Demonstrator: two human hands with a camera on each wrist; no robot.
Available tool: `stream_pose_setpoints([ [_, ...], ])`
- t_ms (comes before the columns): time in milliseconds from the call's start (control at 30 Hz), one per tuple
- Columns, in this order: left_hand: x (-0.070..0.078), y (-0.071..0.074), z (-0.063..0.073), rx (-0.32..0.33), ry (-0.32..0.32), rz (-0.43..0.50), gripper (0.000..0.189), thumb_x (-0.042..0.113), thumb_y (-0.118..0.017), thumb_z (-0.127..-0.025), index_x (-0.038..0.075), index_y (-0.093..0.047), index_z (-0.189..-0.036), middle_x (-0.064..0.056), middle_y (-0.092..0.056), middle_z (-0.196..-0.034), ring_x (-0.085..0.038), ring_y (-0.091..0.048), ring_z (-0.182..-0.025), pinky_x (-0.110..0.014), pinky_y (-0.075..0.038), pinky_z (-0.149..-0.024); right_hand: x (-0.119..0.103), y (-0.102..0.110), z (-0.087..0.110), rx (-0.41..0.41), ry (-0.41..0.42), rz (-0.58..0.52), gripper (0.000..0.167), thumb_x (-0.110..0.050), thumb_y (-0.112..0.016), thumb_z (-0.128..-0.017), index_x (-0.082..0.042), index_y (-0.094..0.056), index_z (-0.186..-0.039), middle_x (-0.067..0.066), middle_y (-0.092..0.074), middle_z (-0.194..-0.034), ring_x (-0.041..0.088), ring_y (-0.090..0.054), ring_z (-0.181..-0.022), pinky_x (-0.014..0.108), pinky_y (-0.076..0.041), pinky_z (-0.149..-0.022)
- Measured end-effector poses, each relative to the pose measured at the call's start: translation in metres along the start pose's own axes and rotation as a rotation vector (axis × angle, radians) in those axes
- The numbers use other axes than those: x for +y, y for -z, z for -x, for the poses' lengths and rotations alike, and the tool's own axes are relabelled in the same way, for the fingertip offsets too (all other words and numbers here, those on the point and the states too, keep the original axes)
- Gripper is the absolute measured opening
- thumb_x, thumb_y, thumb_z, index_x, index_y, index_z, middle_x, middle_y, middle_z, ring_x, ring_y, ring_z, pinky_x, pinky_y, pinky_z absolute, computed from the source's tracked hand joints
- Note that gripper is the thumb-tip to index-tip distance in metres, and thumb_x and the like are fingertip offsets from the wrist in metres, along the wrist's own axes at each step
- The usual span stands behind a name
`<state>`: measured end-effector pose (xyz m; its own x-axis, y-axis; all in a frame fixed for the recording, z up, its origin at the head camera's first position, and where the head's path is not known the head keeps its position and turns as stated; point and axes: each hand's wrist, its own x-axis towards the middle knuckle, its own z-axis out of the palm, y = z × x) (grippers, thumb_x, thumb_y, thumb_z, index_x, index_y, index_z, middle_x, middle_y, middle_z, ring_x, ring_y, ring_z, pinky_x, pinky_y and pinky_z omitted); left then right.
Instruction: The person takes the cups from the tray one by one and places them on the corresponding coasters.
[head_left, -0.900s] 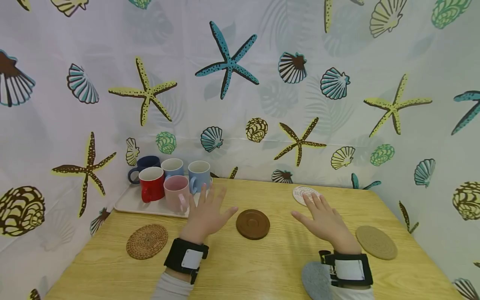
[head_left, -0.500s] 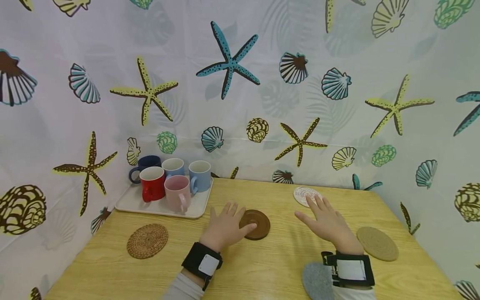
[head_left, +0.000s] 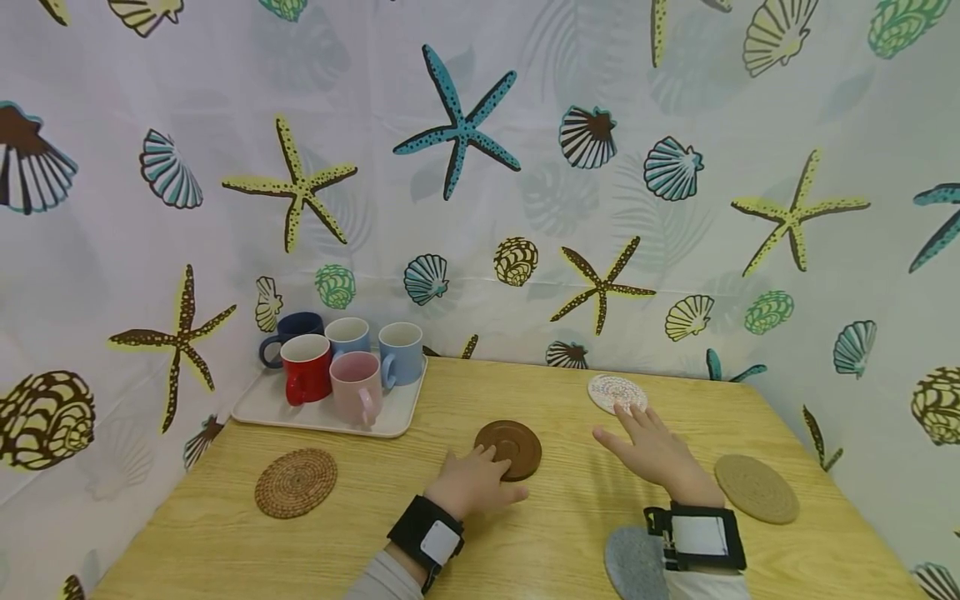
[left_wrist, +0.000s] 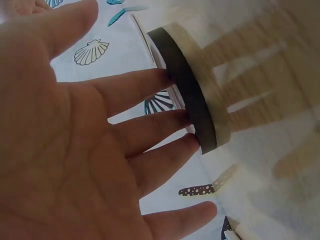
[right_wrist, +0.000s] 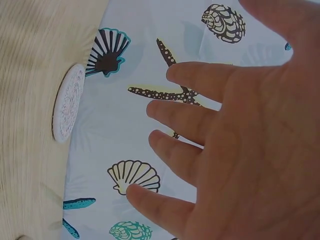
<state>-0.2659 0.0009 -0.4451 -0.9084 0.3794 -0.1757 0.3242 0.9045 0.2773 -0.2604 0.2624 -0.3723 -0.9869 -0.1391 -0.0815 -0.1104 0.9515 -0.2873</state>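
Note:
My left hand (head_left: 474,485) is low over the table, fingers spread, with fingertips right at the near left edge of a round brown coaster (head_left: 523,446). In the left wrist view the fingers look nearly straight, and their tips overlap the coaster's dark rim (left_wrist: 182,90). The thumb is apart from it. My right hand (head_left: 656,450) hovers with spread fingers and holds nothing. Just beyond its fingertips lies a white patterned coaster (head_left: 611,392), which the right wrist view shows as a white disc (right_wrist: 70,102) near the table's far edge.
At the back left a cream tray (head_left: 401,421) bears several mugs, among them a red mug (head_left: 307,371) and a pink mug (head_left: 355,383). A woven coaster (head_left: 296,483), a beige coaster (head_left: 757,489) and a grey coaster (head_left: 630,558) lie around. Patterned cloth (head_left: 480,217) encloses the table.
My left hand has come down and to the right, from beside the tray to the brown coaster's edge. The right hand has stayed nearly in place.

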Motion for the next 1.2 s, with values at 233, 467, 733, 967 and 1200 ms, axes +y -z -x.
stream_pose_setpoints([
  [233,-0.002,0.001,0.002,0.013,0.017,0.004,0.064,0.065,-0.049,-0.091,0.025,-0.051,-0.142,-0.006,-0.042,-0.153,-0.026,-0.035,-0.145,-0.066,-0.024,-0.112,0.001,-0.003,-0.002,0.002,0.015,-0.011,0.081,-0.061,-0.038,-0.098,0.001,-0.03,-0.15,0.033,-0.025,-0.154,0.054,-0.013,-0.143,0.075,-0.022,-0.105],
  [467,-0.014,0.003,-0.002,0.057,0.047,0.01,0.061,0.06,-0.05,-0.093,0.023,-0.052,-0.141,-0.009,-0.043,-0.153,-0.03,-0.036,-0.144,-0.066,-0.026,-0.111,0.001,-0.003,-0.004,0.0,0.019,-0.038,0.077,-0.058,-0.038,-0.099,0.0,-0.032,-0.15,0.032,-0.025,-0.154,0.053,-0.012,-0.144,0.076,-0.021,-0.105],
  [733,-0.033,0.008,-0.018,0.095,0.136,0.035,0.055,0.053,-0.052,-0.095,0.021,-0.054,-0.14,-0.012,-0.043,-0.152,-0.034,-0.035,-0.144,-0.069,-0.024,-0.11,0.006,-0.004,-0.004,0.002,0.012,-0.022,0.078,-0.059,-0.037,-0.099,0.0,-0.032,-0.15,0.032,-0.026,-0.154,0.054,-0.013,-0.144,0.075,-0.023,-0.105],
  [967,-0.05,0.013,-0.033,0.102,0.203,0.03,0.056,0.052,-0.051,-0.096,0.02,-0.051,-0.142,-0.014,-0.04,-0.153,-0.035,-0.034,-0.144,-0.071,-0.023,-0.11,0.006,-0.004,-0.004,0.008,0.013,-0.023,0.077,-0.058,-0.037,-0.099,0.0,-0.032,-0.15,0.032,-0.026,-0.154,0.055,-0.013,-0.143,0.075,-0.023,-0.105],
  [1200,-0.061,0.016,-0.042,0.097,0.258,0.009,0.055,0.05,-0.052,-0.096,0.019,-0.051,-0.142,-0.016,-0.04,-0.153,-0.037,-0.034,-0.144,-0.072,-0.022,-0.109,0.007,-0.006,-0.005,0.012,0.015,-0.025,0.076,-0.057,-0.038,-0.099,0.0,-0.033,-0.149,0.032,-0.027,-0.153,0.055,-0.014,-0.143,0.075,-0.023,-0.105],
])
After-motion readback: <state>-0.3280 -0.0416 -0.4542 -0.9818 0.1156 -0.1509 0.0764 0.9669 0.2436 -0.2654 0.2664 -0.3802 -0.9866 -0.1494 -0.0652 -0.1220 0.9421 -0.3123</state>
